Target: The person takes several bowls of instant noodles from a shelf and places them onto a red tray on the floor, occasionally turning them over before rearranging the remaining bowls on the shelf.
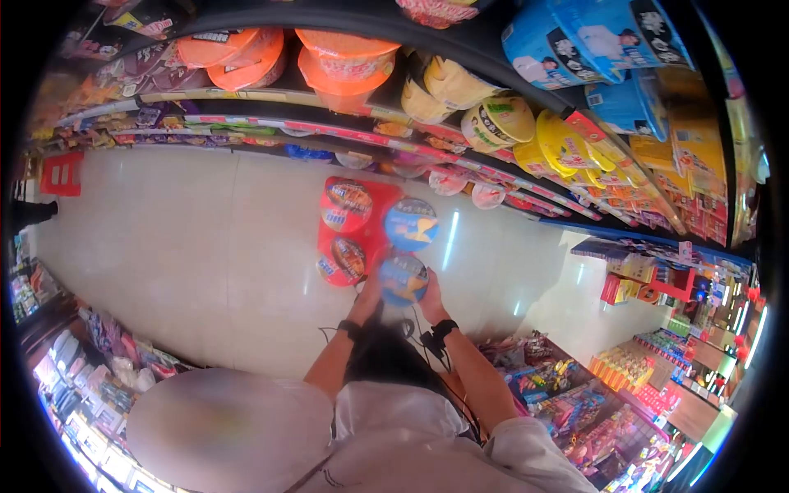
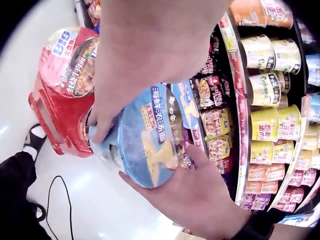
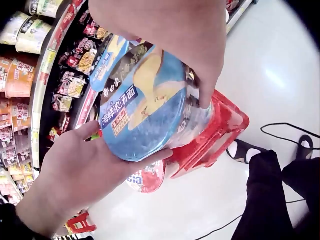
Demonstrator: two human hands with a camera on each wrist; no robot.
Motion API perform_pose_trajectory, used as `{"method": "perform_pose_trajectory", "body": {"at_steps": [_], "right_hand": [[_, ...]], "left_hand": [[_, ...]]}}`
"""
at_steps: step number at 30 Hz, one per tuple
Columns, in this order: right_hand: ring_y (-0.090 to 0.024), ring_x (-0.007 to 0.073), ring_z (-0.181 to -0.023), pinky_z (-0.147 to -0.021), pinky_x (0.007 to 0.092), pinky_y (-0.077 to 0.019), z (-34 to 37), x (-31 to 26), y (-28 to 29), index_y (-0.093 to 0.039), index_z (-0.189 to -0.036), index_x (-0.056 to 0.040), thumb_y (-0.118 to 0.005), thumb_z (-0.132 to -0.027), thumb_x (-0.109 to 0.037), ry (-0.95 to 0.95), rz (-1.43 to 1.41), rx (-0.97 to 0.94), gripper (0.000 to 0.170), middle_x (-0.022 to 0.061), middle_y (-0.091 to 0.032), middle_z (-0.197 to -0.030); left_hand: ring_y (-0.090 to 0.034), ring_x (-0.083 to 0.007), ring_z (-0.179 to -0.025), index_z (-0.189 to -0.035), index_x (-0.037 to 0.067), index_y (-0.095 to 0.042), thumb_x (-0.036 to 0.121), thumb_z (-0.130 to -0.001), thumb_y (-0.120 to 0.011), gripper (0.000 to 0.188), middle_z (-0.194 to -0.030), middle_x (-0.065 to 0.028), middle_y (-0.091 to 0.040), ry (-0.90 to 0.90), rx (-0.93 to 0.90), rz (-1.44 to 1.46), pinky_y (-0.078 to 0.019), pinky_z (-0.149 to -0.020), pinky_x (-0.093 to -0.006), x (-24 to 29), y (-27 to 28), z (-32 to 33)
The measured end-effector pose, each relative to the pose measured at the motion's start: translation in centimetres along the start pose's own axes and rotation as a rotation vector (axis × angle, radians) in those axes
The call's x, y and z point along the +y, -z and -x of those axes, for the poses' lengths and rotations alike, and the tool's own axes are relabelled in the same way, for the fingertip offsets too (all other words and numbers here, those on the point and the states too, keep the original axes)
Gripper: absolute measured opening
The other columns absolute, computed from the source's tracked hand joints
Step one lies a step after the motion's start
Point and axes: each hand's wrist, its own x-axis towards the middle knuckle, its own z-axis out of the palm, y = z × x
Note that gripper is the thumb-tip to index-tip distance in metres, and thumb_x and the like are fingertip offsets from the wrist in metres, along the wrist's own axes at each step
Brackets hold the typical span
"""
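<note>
Between both hands is a blue-lidded noodle bowl (image 1: 403, 279) (image 2: 147, 142) (image 3: 155, 107), its printed lid facing up. My left hand (image 1: 366, 302) (image 2: 145, 55) (image 3: 82, 172) grips one side and my right hand (image 1: 431, 301) (image 2: 192, 195) (image 3: 175, 30) the opposite side. The bowl is over the near right part of a red basket (image 2: 55, 117) (image 3: 215, 132). A second blue bowl (image 1: 411, 224) (image 2: 186, 102) (image 3: 107, 62) lies just beyond it. Two red-lidded bowls (image 1: 347, 205) (image 2: 67, 62) sit on the basket's left side in the head view.
Shelves of orange (image 1: 345, 66), cream, yellow (image 1: 567, 148) and blue bowls run along the far side. Packets fill the lower shelf (image 2: 215, 125). Pale floor (image 1: 181, 246) surrounds the basket. A black cable (image 2: 50, 200) is near the feet, and stocked racks (image 1: 567, 386) stand at the near right.
</note>
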Motion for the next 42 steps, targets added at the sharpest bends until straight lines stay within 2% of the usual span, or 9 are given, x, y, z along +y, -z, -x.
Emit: {"method": "perform_pose_trajectory", "body": {"at_steps": [6,12,17,24,28,29,31,38,42], "right_hand": [[-0.05,0.0216,-0.118,-0.099,0.0365,-0.0428,3.5,-1.7,-0.2,-0.044,-0.131,-0.0049,-0.03,-0.099,-0.041,-0.009,-0.029,-0.039,0.05,0.0082,-0.053,-0.124],[-0.047,0.0196,-0.12,-0.098,0.0374,-0.0435,6.6,-2.4,1.5,-0.039,-0.134,-0.0035,-0.043,-0.097,-0.017,0.383,0.681,-0.094,0.039,0.0079,-0.048,-0.129],[-0.041,0.0204,-0.125,-0.099,0.0347,-0.0417,10.5,-7.4,-1.0,-0.033,-0.137,-0.0034,-0.043,-0.098,-0.016,0.052,0.231,0.054,0.043,0.0106,-0.041,-0.135],[-0.053,0.0167,-0.108,-0.096,0.0317,-0.0404,14.6,-14.6,-3.3,-0.048,-0.127,-0.0016,-0.038,-0.1,-0.032,0.097,0.203,0.136,0.043,0.0072,-0.057,-0.115],[-0.053,0.0164,-0.109,-0.096,0.0324,-0.0409,13.8,-18.0,0.0,-0.047,-0.129,-0.0021,-0.041,-0.097,-0.026,0.364,0.298,-0.12,0.041,0.0081,-0.055,-0.119],[-0.053,0.0178,-0.11,-0.097,0.0323,-0.0419,12.8,-19.1,1.2,-0.037,-0.137,-0.0033,-0.043,-0.095,-0.02,0.351,0.26,-0.175,0.046,0.0094,-0.054,-0.121],[-0.052,0.0191,-0.112,-0.096,0.0321,-0.0428,15.4,-23.9,-0.5,-0.03,-0.142,-0.0045,-0.044,-0.094,-0.016,0.41,0.278,-0.262,0.052,0.0104,-0.052,-0.125],[-0.036,0.0187,-0.128,-0.106,0.0323,-0.0288,21.1,-38.1,-4.7,-0.019,-0.147,-0.004,-0.049,-0.091,-0.02,0.665,0.352,-0.437,0.066,0.0119,-0.037,-0.14],[-0.032,0.0201,-0.131,-0.108,0.0337,-0.026,22.7,-45.1,-7.0,-0.016,-0.148,-0.0039,-0.052,-0.091,-0.022,0.812,0.347,-0.52,0.07,0.0116,-0.032,-0.144]], "left_hand": [[-0.044,-0.0209,-0.125,-0.143,0.024,-0.035,0.055,-0.097,-0.028,0.056,-0.138,-0.0037,-0.043,0.091,-0.05,0.09,-0.0401,-0.099,-0.047,2.7,-1.6,3.3],[-0.047,-0.0213,-0.124,-0.143,0.021,-0.035,0.051,-0.099,-0.025,0.054,-0.136,-0.0044,-0.046,0.168,-0.017,0.221,-0.0401,-0.1,-0.0466,7.0,-4.7,5.1],[-0.057,-0.0161,-0.101,-0.125,0.005,-0.049,0.047,-0.099,-0.035,0.052,-0.113,-0.0065,-0.056,0.083,-0.019,0.249,-0.0462,-0.088,-0.0311,9.9,-8.4,5.3],[-0.061,-0.0196,-0.099,-0.122,0.006,-0.05,0.041,-0.099,-0.039,0.043,-0.109,-0.008,-0.061,0.13,0.096,0.389,-0.0519,-0.085,-0.0358,13.7,-14.2,5.8],[-0.06,-0.0204,-0.1,-0.124,0.004,-0.046,0.03,-0.094,-0.055,0.04,-0.112,-0.0082,-0.059,0.112,-0.018,0.473,-0.0511,-0.088,-0.0366,17.0,-17.6,5.6],[-0.058,-0.0181,-0.101,-0.121,0.002,-0.047,0.011,-0.086,-0.063,0.039,-0.111,-0.0082,-0.06,-0.324,-0.105,-0.337,-0.0503,-0.089,-0.0356,16.0,-17.2,5.0],[-0.057,-0.0212,-0.107,-0.12,0.002,-0.05,0.026,-0.092,-0.047,0.036,-0.117,-0.0095,-0.058,-0.255,-0.091,-0.253,-0.049,-0.09,-0.041,17.4,-19.1,3.8],[-0.049,-0.0268,-0.117,-0.12,0.002,-0.052,0.038,-0.093,-0.041,0.046,-0.126,-0.0114,-0.054,-0.24,-0.091,-0.079,-0.036,-0.103,-0.0448,32.0,-31.2,7.2],[-0.046,-0.0294,-0.121,-0.126,0.002,-0.046,0.037,-0.092,-0.044,0.049,-0.129,-0.0129,-0.05,-0.129,-0.154,0.351,-0.0324,-0.105,-0.0483,40.9,-37.5,9.0]]}}
